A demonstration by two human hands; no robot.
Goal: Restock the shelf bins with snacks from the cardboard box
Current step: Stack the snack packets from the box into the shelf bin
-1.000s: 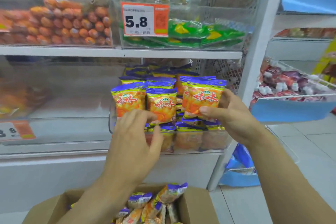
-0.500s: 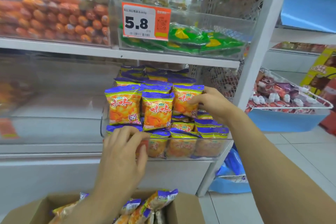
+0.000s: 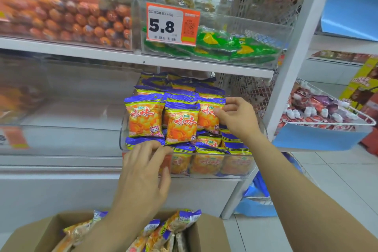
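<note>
Orange-and-purple snack packets fill a clear shelf bin (image 3: 235,166) on the lower shelf. Three of them stand upright in the front row: left (image 3: 144,115), middle (image 3: 181,122) and right (image 3: 206,117). My right hand (image 3: 237,118) pinches the right packet's upper right edge between thumb and fingers. My left hand (image 3: 143,170) hovers with relaxed fingers at the bin's front rim, holding nothing. Below, the open cardboard box (image 3: 206,233) holds more of the same packets (image 3: 181,219); my left forearm hides part of them.
The upper shelf carries a bin of orange sausages (image 3: 81,22) and a bin of green packets (image 3: 235,47) with a 5.8 price tag (image 3: 171,24). Left of the snack bin is another clear bin (image 3: 71,129). A white upright (image 3: 296,47) and a wire basket (image 3: 327,112) stand right.
My right hand brought its packet down and stood it at the right of the bin's front row. My left hand dropped from the packets to the bin's front rim.
</note>
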